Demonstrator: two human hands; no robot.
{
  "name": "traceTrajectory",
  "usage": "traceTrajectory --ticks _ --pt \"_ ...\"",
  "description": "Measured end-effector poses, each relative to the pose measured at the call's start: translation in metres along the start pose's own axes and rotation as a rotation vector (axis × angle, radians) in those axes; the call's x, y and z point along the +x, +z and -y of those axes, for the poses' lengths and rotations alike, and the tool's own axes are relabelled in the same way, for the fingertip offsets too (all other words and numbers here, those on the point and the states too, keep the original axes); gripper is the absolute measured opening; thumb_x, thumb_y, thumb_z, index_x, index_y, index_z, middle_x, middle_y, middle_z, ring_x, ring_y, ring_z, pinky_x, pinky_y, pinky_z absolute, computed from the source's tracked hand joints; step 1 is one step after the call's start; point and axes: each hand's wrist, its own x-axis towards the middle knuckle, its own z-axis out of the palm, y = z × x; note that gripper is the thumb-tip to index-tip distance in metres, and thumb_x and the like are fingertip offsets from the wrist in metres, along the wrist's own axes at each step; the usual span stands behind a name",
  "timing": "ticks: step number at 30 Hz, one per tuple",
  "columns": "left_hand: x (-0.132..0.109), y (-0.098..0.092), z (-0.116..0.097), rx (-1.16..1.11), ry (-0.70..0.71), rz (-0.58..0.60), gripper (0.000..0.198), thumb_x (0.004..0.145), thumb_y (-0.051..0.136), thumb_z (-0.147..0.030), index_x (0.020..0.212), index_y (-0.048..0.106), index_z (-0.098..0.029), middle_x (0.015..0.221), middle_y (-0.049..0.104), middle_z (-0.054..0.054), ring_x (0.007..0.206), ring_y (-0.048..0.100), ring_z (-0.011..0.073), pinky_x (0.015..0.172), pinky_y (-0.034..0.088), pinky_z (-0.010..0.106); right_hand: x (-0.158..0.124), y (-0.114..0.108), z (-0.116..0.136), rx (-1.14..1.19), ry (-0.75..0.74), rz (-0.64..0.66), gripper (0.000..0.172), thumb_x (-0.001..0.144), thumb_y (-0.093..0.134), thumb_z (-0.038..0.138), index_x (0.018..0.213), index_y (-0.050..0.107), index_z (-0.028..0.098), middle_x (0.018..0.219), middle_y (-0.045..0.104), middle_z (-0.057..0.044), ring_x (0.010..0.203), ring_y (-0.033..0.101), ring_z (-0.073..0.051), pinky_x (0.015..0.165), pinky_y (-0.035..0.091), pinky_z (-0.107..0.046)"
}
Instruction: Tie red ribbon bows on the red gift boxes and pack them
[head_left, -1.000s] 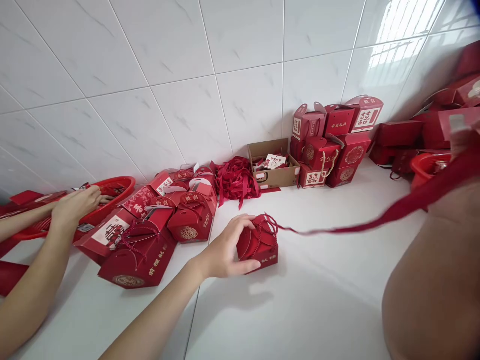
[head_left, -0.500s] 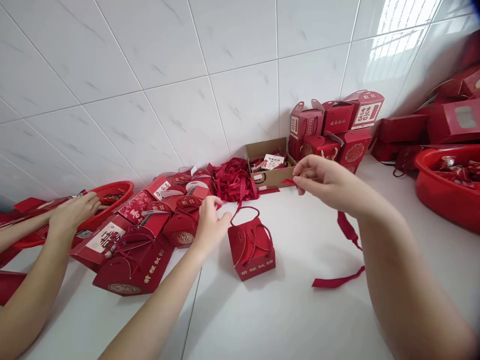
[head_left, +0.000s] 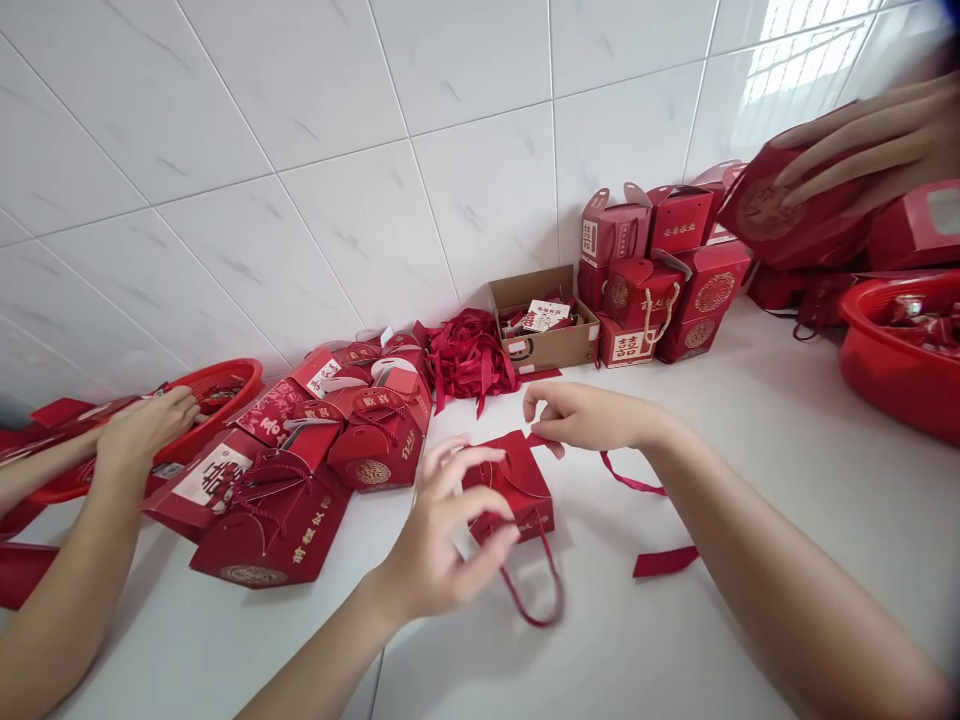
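A small red gift box (head_left: 517, 485) lies on the white surface in front of me. My left hand (head_left: 442, 545) is closed at its near side, fingers pinching the box's red cord handle (head_left: 534, 590), which loops toward me. My right hand (head_left: 585, 415) is closed in a pinch on a red ribbon (head_left: 634, 485) just behind the box's top. The ribbon trails right along the surface to a loose end (head_left: 664, 560).
A pile of red gift boxes (head_left: 300, 470) lies left. Another person's hand (head_left: 142, 425) rests by a red basket (head_left: 217, 385). Loose ribbons (head_left: 469, 355), a cardboard box (head_left: 544, 335) and stacked boxes (head_left: 660, 280) line the wall. A third hand (head_left: 877, 135) holds a red box above a red basin (head_left: 892, 360).
The gift box has tipped so its cord handle now hangs toward me. My left hand moved from behind the box to its near side. My right hand came down to the box with the ribbon.
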Motion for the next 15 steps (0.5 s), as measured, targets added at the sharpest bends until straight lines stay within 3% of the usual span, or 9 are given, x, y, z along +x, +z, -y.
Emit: traceTrajectory --ticks 2,4,7,15 --pt "0.004 0.001 0.005 0.057 -0.143 -0.100 0.005 0.083 0.056 -0.022 0.081 0.061 -0.023 0.117 0.055 0.008 0.123 0.038 0.0294 0.104 0.032 0.051 0.003 0.004 0.001 0.005 0.001 0.012 0.012 0.078 0.046 0.017 0.087 0.043 0.024 0.061 0.060 0.004 0.058 0.046 -0.013 0.049 0.032 -0.023" --pt "0.009 0.005 0.009 0.092 -0.225 -0.082 0.008 0.083 0.056 -0.025 0.090 0.060 -0.023 0.118 0.054 0.009 0.121 0.039 0.0294 0.103 0.033 0.052 0.005 0.009 0.001 -0.010 0.004 -0.010 0.012 0.077 0.046 0.017 0.087 0.043 0.024 0.062 0.059 0.003 0.058 0.047 -0.014 0.049 0.033 -0.024" --pt "0.017 0.012 0.012 0.102 -0.259 -0.021 0.017 0.081 0.056 -0.028 0.098 0.059 -0.023 0.120 0.053 0.009 0.122 0.039 0.0302 0.102 0.033 0.052 0.007 0.013 0.000 -0.071 -0.004 -0.043 0.012 0.077 0.047 0.016 0.087 0.044 0.023 0.065 0.060 0.002 0.055 0.045 -0.013 0.049 0.032 -0.024" --pt "0.022 0.021 0.013 0.073 -0.325 0.002 0.026 0.072 0.060 -0.024 0.097 0.053 -0.022 0.119 0.054 0.010 0.119 0.041 0.0323 0.099 0.036 0.051 0.006 0.021 0.001 -0.209 -0.014 -0.050 0.008 0.082 0.045 0.019 0.089 0.046 0.024 0.072 0.063 0.000 0.057 0.050 -0.015 0.051 0.035 -0.025"
